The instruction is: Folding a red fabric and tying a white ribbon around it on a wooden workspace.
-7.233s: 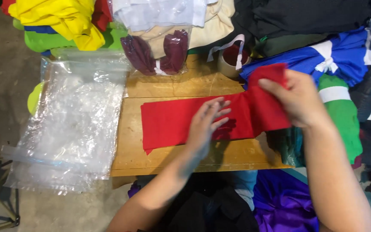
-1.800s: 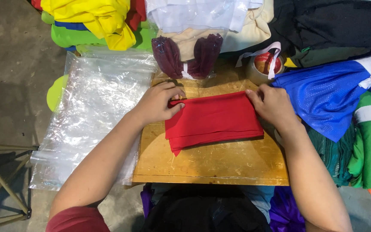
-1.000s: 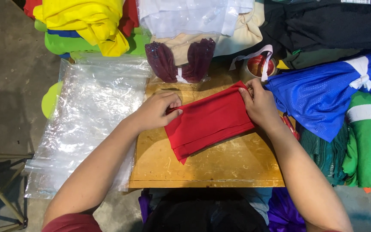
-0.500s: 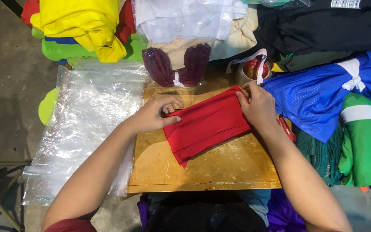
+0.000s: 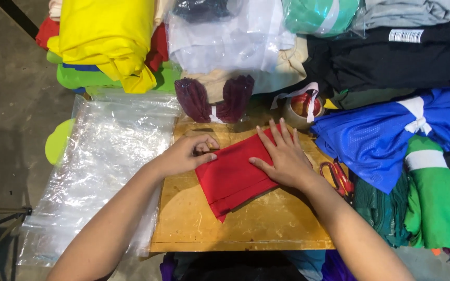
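A folded red cloth (image 5: 233, 179) lies tilted on a yellowish wooden board (image 5: 266, 224). My left hand (image 5: 183, 154) pinches the cloth's upper left edge with curled fingers. Spread flat, my right hand (image 5: 285, 156) presses on the cloth's upper right part. The fold's lower corner points toward the near edge of the board.
A stack of clear plastic bags (image 5: 97, 171) lies left of the board. Behind it are a maroon item in a bag (image 5: 214, 99), a tape roll (image 5: 302, 109), and yellow (image 5: 108, 36) and black (image 5: 391, 57) clothes. Red scissors (image 5: 339, 177), blue (image 5: 386, 135) and green (image 5: 433, 198) garments lie right.
The cloth went from a long strip to a compact fold and turned slightly. My right hand has moved from gripping its edge to pressing flat on top. The view shifted closer.
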